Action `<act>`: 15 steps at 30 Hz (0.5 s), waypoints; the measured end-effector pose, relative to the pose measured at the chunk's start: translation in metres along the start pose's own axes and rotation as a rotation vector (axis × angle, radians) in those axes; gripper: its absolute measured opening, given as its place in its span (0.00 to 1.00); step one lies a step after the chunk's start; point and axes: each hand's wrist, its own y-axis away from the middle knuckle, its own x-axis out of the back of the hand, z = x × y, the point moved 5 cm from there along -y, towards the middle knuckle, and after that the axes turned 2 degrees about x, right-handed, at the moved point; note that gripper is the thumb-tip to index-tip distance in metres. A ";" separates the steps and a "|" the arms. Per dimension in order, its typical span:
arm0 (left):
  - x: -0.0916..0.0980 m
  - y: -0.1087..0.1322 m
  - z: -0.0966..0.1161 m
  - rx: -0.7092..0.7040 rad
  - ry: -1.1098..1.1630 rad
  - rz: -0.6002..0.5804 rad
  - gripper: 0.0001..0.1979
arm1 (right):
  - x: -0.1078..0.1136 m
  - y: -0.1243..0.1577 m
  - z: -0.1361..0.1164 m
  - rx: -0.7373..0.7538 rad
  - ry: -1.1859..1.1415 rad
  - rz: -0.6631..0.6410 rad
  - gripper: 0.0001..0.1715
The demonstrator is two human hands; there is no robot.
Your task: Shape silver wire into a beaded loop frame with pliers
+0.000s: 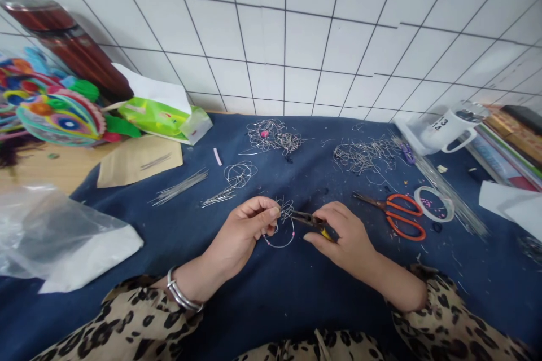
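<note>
Thin silver wire, looped into a small flower shape (283,224), sits between the two hands over the blue cloth (271,304); the left hand (243,231) pinches its upper edge, fingers closed on it; the right hand (342,234) is wrapped round pliers (308,219) — their long axis runs leftward, tips meeting the wire just beside the left fingertips; orange scissors (398,215) lie well apart to the right.

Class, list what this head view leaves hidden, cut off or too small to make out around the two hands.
- Pliers: handles hidden inside the right hand.
- Wire piece: its loops are too thin to follow; part is behind the left hand fingers.
- Red flask: top cut off by the left edge.
- Mug: print partly hidden, turned away.
</note>
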 end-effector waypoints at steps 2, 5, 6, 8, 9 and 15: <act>-0.003 0.002 -0.002 0.014 -0.009 -0.014 0.05 | -0.002 -0.001 -0.003 0.006 -0.014 -0.007 0.14; -0.005 0.004 -0.004 0.027 -0.020 -0.026 0.06 | -0.004 -0.001 -0.006 0.012 -0.002 -0.021 0.15; -0.006 0.004 -0.004 0.028 -0.022 -0.028 0.06 | -0.005 -0.001 -0.006 0.014 0.004 -0.024 0.16; -0.006 0.005 -0.005 0.027 -0.024 -0.033 0.06 | -0.006 -0.001 -0.007 0.020 0.009 -0.024 0.16; -0.006 0.005 -0.005 0.027 -0.025 -0.037 0.06 | -0.006 0.000 -0.007 0.025 0.010 -0.022 0.16; -0.008 0.007 -0.007 0.035 -0.003 -0.054 0.05 | -0.007 0.000 -0.007 0.045 0.027 -0.018 0.17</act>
